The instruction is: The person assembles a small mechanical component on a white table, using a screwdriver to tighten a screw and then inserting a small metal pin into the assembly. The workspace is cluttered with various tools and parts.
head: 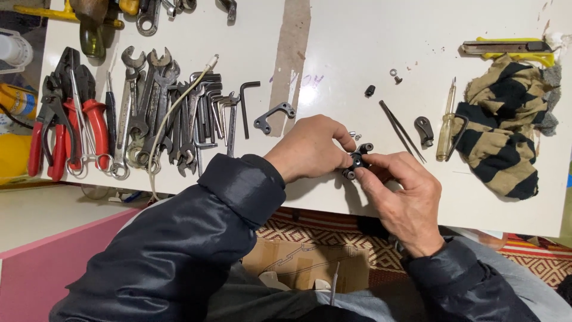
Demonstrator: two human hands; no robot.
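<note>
Head view: black bracket (357,160) pinched between both hands.

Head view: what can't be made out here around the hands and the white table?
- Small black part: mostly covered by the fingers of the left hand and right hand; its shape is unclear.
- Tiny silver pieces behind the left hand: too small to identify.
- Tools at the top edge: cut off by the frame.
- Striped cloth: hides whatever lies beneath it on the table.
</note>
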